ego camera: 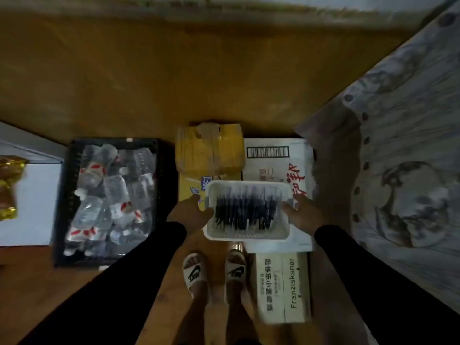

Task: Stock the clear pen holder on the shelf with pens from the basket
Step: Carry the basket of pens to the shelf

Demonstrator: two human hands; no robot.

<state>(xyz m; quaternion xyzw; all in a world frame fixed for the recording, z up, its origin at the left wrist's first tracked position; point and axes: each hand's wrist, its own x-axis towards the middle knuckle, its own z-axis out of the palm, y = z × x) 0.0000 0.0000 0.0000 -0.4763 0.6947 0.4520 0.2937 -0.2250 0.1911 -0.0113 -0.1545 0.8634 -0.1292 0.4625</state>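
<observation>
Counts recorded: one white basket (247, 235); the dark pens (246, 210) in it lay packed too close to count. One black crate (62, 195) of plastic water bottles (112, 192), over a dozen, exact number unclear. Four cardboard boxes (276, 155). Two hands (190, 211), two white slippers (194, 273).

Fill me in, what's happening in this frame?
A person stands over boxes on the floor, holding a white basket of dark pens with the left hand and right hand on its sides. A black crate of water bottles sits to the left. No pen holder is in view.
</observation>
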